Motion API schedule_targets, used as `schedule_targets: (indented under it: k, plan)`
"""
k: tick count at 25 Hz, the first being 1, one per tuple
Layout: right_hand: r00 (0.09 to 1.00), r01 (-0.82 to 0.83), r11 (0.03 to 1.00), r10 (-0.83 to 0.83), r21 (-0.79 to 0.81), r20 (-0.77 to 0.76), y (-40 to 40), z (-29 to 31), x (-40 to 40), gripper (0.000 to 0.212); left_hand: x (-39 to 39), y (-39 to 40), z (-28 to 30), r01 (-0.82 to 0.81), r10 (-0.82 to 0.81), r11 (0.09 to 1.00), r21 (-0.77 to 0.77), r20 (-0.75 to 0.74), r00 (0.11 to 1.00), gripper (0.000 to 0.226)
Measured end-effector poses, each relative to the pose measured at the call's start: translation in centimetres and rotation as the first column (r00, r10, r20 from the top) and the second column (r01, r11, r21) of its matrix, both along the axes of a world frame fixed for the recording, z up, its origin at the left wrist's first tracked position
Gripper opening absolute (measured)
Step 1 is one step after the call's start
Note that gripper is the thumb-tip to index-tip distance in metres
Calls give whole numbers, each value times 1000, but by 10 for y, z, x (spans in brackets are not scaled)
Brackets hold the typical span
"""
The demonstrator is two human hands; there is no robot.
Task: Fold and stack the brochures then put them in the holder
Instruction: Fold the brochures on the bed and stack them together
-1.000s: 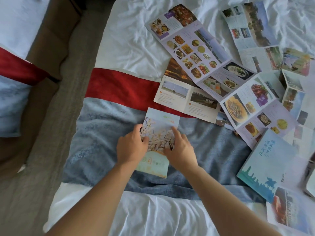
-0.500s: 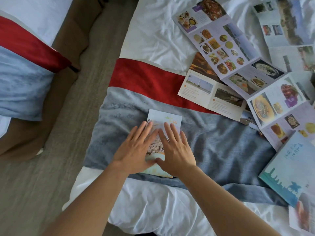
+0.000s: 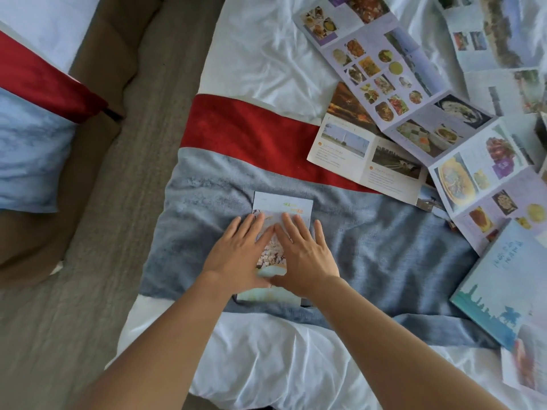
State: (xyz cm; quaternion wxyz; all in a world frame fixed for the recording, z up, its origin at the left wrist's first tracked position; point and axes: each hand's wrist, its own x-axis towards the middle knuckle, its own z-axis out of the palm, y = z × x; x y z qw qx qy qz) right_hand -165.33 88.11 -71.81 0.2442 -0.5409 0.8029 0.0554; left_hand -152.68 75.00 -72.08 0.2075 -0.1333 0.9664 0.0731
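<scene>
On the grey blanket, at the fingers: both sets of fingers point(image 3: 291, 224) lie straight and flat, grasping nothing, pressing down on the folded brochure with a pale cover and blossom photograph point(image 3: 282, 207).
Left hand: the left hand point(image 3: 236, 255) covers the brochure's 9 o'clock side, fingertips aimed toward 12 o'clock.
Right hand: the right hand point(image 3: 305, 255) covers the 3 o'clock side; the thumbs meet near the 6 o'clock end.
What changed: a second ago the fingers were curled at the brochure's edges, squaring it up; half a second ago they had flattened on it, and they stay flat now, slid a little apart.
Meaning: this looks like the crease being set on one finished fold, so this brochure is probably ready to start the stack.
Brochure's place: it lies on the soft grey-blue blanket point(image 3: 384, 247), near the bed's 6 o'clock edge, just below the red velvet band point(image 3: 251, 128).
Still to fold: toward 2 o'clock sprawls the long unfolded concertina brochure with food photographs point(image 3: 414, 93); touching it, an open orange-and-white landscape leaflet point(image 3: 355, 161).
At 4 o'clock: a teal-edged booklet with a skyline silhouette point(image 3: 503, 285).
Holder: not visible.
Underneath all: the white rumpled bed sheet point(image 3: 266, 54).
</scene>
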Motion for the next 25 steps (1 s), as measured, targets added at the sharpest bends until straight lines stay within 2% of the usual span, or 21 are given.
schedule_targets:
  k: [3,6,11,17,25]
  plan:
    - [999,28,999,-29,-18,-37,1,21,-13,103,-20,-10,27,26,-27,1000,-8,-126,992,91]
    - [990,116,993,-118,-31,-73,5,45,-33,94,-53,-12,51,33,-30,999,11,-183,983,66]
    - [969,228,972,-232,-52,-90,19,73,-69,90,-106,-2,79,48,-36,998,39,-261,965,46]
    - [939,330,940,-336,-85,-74,40,87,-110,92,-151,9,91,69,-56,997,41,-253,966,48]
    - [933,346,931,-354,-114,-65,53,85,-181,90,-211,15,90,-1,10,999,52,-163,986,45]
